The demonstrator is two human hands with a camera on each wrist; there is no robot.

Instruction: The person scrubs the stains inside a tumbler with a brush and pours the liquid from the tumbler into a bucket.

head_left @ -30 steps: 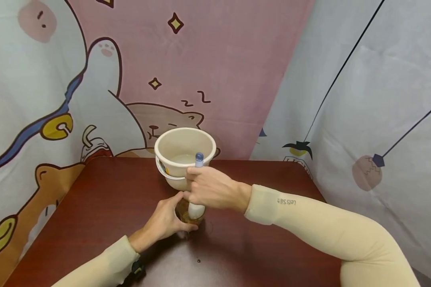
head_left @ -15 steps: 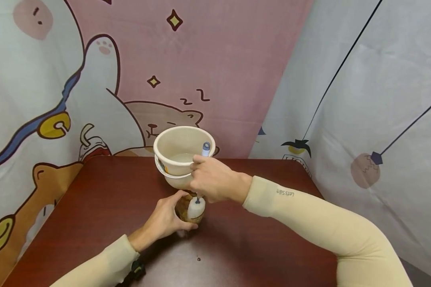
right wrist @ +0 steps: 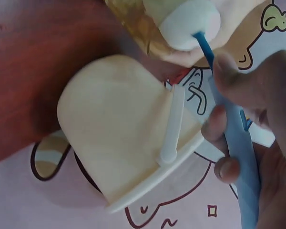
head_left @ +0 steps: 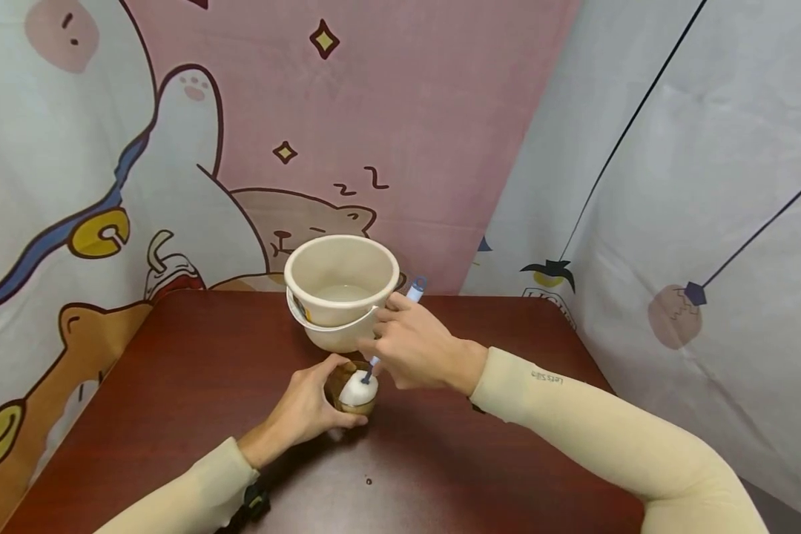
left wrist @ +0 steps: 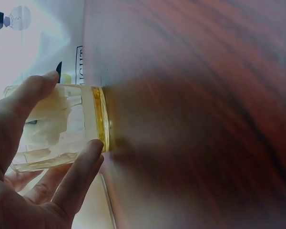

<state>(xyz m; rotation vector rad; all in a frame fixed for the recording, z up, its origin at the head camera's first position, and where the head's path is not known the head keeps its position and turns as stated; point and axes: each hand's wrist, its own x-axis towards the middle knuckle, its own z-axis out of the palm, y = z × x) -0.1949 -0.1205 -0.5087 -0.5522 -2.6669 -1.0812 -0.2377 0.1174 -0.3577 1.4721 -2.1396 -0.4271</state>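
Observation:
My left hand (head_left: 307,400) grips an amber-tinted clear glass (left wrist: 62,121), thumb on one side and fingers round the other. In the left wrist view the base of the glass sits right at the tabletop. With my right hand (head_left: 417,345) I hold a sponge cup brush by its light blue handle (right wrist: 234,129), fingers curled round it. The brush's white sponge head (head_left: 358,389) is inside the mouth of the glass, and its thin blue neck comes out toward my right hand. The handle leans up and to the right.
A cream bucket (head_left: 334,339) with some clear liquid inside stands just behind the glass, its bail handle hanging at the front. The dark red-brown table (head_left: 207,356) backs onto a printed cartoon curtain (head_left: 440,148). A tiny dark speck (head_left: 368,481) lies near the front.
My right hand has moved slightly right, and the brush handle has swung from near upright to a rightward lean. The sponge head has tilted within the glass. My left hand keeps its hold.

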